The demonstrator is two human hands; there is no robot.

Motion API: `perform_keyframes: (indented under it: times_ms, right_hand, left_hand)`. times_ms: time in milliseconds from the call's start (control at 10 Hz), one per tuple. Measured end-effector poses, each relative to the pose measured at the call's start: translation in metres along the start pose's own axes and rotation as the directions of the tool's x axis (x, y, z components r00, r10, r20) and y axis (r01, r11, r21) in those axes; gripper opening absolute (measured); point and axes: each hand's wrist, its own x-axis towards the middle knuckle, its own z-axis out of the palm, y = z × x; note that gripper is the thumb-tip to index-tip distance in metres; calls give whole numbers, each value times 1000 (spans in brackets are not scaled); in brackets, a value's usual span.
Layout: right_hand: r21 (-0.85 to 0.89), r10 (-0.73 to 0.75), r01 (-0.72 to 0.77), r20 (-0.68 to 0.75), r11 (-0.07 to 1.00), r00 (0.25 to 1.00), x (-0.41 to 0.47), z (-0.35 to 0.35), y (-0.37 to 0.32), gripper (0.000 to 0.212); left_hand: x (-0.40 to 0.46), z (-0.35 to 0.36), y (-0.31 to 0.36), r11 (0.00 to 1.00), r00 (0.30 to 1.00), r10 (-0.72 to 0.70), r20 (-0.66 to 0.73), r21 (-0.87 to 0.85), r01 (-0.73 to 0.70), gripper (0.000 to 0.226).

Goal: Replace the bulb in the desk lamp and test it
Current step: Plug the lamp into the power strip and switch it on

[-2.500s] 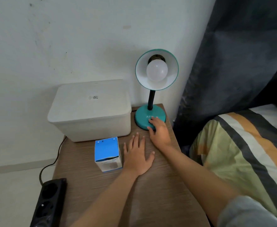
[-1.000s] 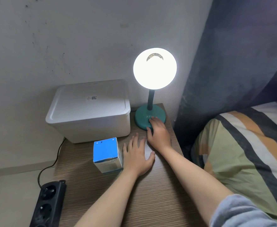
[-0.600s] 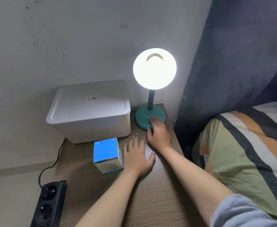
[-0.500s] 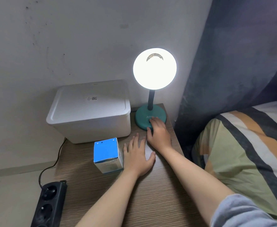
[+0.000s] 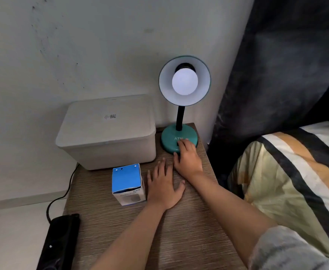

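A teal desk lamp (image 5: 179,135) stands at the back right of the wooden bedside table (image 5: 179,236). Its shade faces me, and the round white bulb (image 5: 185,81) inside it is dark. My right hand (image 5: 188,158) rests on the front of the lamp's base, fingertips on the black switch. Flat on the table just left of it lies my left hand (image 5: 164,187), fingers spread, holding nothing. A blue and white bulb box (image 5: 128,184) stands beside my left hand.
A white lidded plastic bin (image 5: 109,131) sits at the back left against the wall. A black power strip (image 5: 60,242) and its cable hang off the table's left edge. A dark curtain (image 5: 276,65) and a striped blanket (image 5: 296,182) are to the right.
The lamp was dark, then lit for about a second, and is now dark again. Both hands have stayed where they were.
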Motion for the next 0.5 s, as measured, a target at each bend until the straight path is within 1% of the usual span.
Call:
perform_keyframes:
  times_ms: [100,200,300,400,500]
  right_hand:
    - [-17,34,-33,51,999,998,1,0,2,49]
    - [28,47,-48,30,998,998,-4,0,2,54]
    - [128,168,-161,-53,979,984,-23,-12,-6,54]
    - [228,142,-125,-58,965,988,-83,-31,-2,48]
    - [267,-24,29,-23,963,999,-133,-31,-36,42]
  left_hand:
    - [0,2,0,1000,1000,-1,-7,-6,1,68]
    - [-2,1,0,1000,1000,-1,-19,-3,1,69]
    - [-2,0,-1,1000,1000,-7,0,7,7,70]
    - [-5,-2,-1,999,999,23,34,46,-24,71]
    - [-7,-2,0,995,999,24,37,94,-27,58]
